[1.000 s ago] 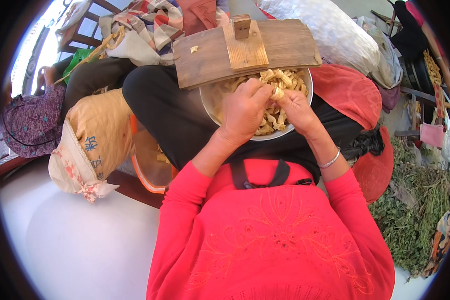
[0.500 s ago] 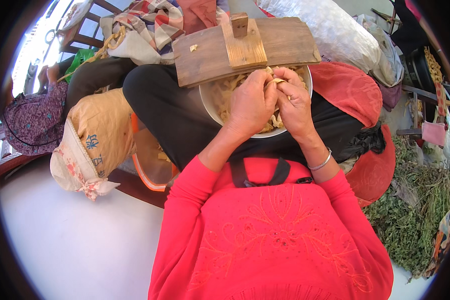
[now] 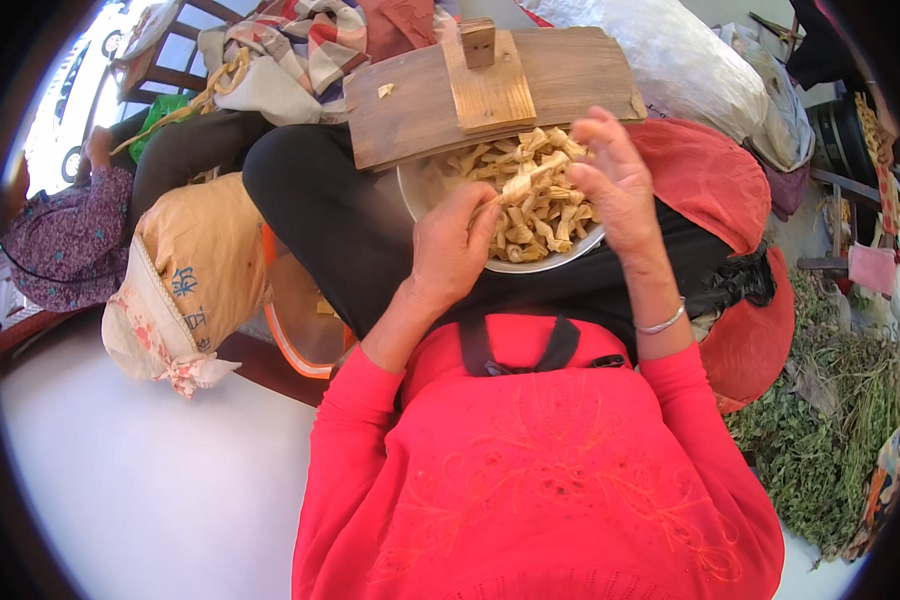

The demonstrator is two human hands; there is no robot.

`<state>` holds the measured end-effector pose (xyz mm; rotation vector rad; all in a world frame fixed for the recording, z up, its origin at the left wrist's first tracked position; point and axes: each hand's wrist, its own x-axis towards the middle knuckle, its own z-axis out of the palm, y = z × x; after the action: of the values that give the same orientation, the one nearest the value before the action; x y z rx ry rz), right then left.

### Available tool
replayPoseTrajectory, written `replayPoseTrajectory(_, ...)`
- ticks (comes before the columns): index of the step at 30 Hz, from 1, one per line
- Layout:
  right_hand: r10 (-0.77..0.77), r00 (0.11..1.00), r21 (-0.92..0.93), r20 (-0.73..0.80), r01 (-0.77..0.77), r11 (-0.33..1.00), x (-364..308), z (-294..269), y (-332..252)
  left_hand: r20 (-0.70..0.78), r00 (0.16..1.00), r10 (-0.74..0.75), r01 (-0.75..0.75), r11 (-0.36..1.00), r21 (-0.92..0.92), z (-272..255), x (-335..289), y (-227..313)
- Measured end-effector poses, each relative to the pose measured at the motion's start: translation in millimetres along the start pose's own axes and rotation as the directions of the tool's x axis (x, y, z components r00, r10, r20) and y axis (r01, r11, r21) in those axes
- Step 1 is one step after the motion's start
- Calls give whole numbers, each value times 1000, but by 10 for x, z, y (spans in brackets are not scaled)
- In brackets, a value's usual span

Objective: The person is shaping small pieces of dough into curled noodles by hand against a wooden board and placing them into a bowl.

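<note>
In my lap rests a pale round basin (image 3: 411, 188) heaped with knotted beige strips (image 3: 550, 225), which look like tofu-skin knots. My left hand (image 3: 448, 243) is closed at the basin's near left, thumb and fingers pinching the tail of one tofu-skin knot (image 3: 528, 184) above the heap. To the right, my right hand (image 3: 618, 185) is raised over the rim, its fingers apart and nothing visible in them. A wooden board (image 3: 580, 80) with an upright block covers the far part of the basin. One small scrap (image 3: 385, 91) lies on it.
Left of my legs stand a tan sack (image 3: 205, 240) and an orange-rimmed container (image 3: 305, 310). Red cloth (image 3: 705, 180) and a white sack (image 3: 660, 65) lie to the right, with dried green plants (image 3: 820, 440) on the floor. Another person's patterned sleeve (image 3: 75, 240) shows at far left.
My hands were together over the basin, working a strip. They have moved apart: the left drew back left with the knot, the right opened and moved right. More of the heap shows.
</note>
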<state>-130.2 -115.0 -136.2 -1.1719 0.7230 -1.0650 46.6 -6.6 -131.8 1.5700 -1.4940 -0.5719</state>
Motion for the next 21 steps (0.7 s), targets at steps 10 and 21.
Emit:
replayPoseTrajectory(10, 515, 687, -447, 512, -299, 843, 450, 43, -459, 70, 948, 310, -317, 939, 136, 8, 464, 199)
replayPoseTrajectory(21, 496, 754, -342, 430, -373, 863, 437, -93, -398, 250, 963, -102, 177, 938, -299, -130, 488, 8)
